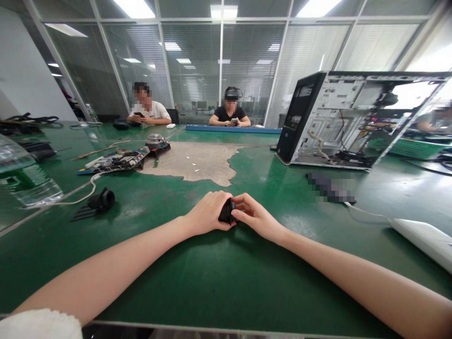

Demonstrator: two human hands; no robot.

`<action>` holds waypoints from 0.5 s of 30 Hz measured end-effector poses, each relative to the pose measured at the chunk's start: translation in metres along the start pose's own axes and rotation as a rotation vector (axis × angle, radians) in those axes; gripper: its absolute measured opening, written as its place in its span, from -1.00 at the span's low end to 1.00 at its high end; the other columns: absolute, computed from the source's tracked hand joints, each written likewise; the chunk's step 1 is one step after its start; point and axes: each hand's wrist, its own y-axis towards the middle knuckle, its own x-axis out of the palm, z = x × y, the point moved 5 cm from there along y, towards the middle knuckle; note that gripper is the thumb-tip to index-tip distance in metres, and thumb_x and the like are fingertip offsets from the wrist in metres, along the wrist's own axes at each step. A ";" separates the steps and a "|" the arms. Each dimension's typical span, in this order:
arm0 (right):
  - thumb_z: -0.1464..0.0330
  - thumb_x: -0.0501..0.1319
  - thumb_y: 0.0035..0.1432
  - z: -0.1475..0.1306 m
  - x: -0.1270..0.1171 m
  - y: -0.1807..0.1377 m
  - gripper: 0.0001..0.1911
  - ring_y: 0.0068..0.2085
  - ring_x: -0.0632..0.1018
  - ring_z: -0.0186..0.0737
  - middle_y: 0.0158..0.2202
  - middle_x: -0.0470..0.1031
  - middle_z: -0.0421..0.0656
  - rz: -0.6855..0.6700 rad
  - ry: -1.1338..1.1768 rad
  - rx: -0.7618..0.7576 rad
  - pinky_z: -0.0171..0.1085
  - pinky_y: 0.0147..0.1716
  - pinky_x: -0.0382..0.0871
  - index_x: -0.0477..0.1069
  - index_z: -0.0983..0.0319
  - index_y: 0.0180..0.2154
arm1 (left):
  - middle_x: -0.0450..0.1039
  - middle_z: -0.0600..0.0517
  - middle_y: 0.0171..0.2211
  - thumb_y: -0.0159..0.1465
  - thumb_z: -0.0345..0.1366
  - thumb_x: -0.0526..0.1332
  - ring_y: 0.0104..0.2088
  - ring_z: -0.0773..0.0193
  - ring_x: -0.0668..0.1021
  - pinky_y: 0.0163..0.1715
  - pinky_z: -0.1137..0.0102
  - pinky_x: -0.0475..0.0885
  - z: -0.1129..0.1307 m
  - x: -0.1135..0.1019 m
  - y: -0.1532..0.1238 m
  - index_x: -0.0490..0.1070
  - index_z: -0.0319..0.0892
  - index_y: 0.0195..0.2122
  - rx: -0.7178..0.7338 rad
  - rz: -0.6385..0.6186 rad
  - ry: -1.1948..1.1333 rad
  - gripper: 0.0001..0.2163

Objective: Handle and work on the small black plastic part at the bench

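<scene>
A small black part (225,211), seemingly hard plastic with a flat rim on its right side, is held just over the green tabletop in front of me. My left hand (208,212) wraps round it from the left, hiding much of its shape. On the other side, my right hand (252,213) pinches the rim between thumb and fingers. What exactly the part is, I cannot make out. To the left lies a black plastic piece with a round collar and flat prongs (100,200), apart from both hands.
An open computer case (318,120) stands at the right. A circuit board (113,162) and a cooling fan assembly (157,142) lie left of a worn beige patch (212,160). A water bottle (26,176) is far left; a white power bank (423,235) and cable are right. Two people sit opposite.
</scene>
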 end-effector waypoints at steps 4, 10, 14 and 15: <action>0.30 0.23 0.02 -0.003 0.002 -0.002 -0.71 -0.27 0.46 -0.30 -0.25 0.34 -0.20 -0.053 0.011 -0.023 -0.26 -0.30 0.40 0.19 0.18 -0.22 | 0.34 -0.03 -0.24 -0.02 -0.19 0.26 -0.28 0.11 0.42 -0.29 0.28 0.28 -0.001 0.001 -0.001 0.15 -0.21 -0.13 -0.010 -0.005 0.003 -0.53; 0.25 0.17 0.08 -0.001 -0.001 -0.001 -0.79 -0.24 0.46 -0.27 -0.27 0.37 -0.19 0.039 -0.010 -0.031 -0.25 -0.28 0.39 0.23 0.19 -0.27 | 0.34 -0.05 -0.23 -0.01 -0.17 0.26 -0.26 0.10 0.41 -0.28 0.27 0.28 0.000 0.000 -0.001 0.15 -0.21 -0.13 0.002 0.012 0.003 -0.54; 0.27 0.19 0.05 0.000 -0.002 0.000 -0.75 -0.24 0.46 -0.27 -0.22 0.35 -0.17 0.044 -0.026 0.002 -0.24 -0.29 0.41 0.21 0.19 -0.23 | 0.35 -0.05 -0.23 0.00 -0.17 0.25 -0.26 0.10 0.41 -0.28 0.27 0.28 0.001 -0.002 -0.001 0.16 -0.21 -0.13 0.003 0.005 0.011 -0.56; 0.28 0.19 0.06 -0.001 -0.001 0.000 -0.75 -0.24 0.46 -0.28 -0.22 0.34 -0.17 0.024 -0.030 -0.004 -0.24 -0.29 0.41 0.21 0.19 -0.22 | 0.35 -0.05 -0.23 0.00 -0.17 0.25 -0.26 0.10 0.41 -0.28 0.27 0.28 0.001 -0.002 -0.001 0.16 -0.21 -0.13 0.002 0.004 0.012 -0.55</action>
